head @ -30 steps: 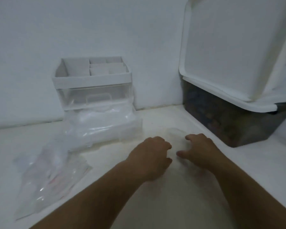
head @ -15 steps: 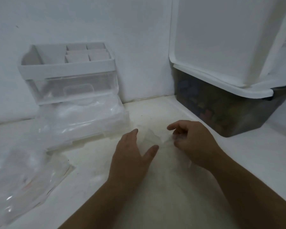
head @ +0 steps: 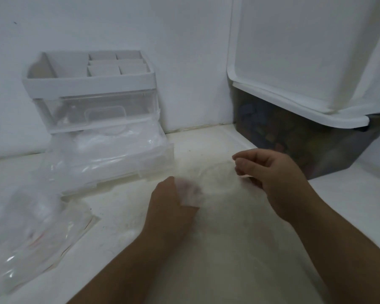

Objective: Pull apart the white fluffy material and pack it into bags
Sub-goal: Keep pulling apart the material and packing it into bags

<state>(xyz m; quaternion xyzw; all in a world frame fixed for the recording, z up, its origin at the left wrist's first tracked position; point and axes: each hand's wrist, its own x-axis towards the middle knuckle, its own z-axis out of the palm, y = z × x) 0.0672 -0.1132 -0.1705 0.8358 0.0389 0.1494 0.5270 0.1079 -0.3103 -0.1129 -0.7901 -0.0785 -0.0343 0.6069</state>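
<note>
A thin, wispy sheet of white fluffy material (head: 215, 178) is stretched between my two hands above the white floor. My left hand (head: 173, 198) grips its near left edge, and a patch of the fluff covers its fingers. My right hand (head: 272, 172) pinches the far right edge with thumb and fingers. A clear plastic bag (head: 29, 229) lies crumpled at the left. More white material in plastic (head: 110, 150) fills an open clear drawer.
A white organizer with compartments (head: 90, 84) stands against the wall behind the drawer. At the right sits a dark translucent bin (head: 294, 145) with a white lid (head: 294, 51) leaning open above it. The floor (head: 228, 249) in front is white.
My hands have drawn apart and stretched the fluffy material into a wider, thinner sheet. The left hand shifted nearer and closed on its edge. The view moved slightly.
</note>
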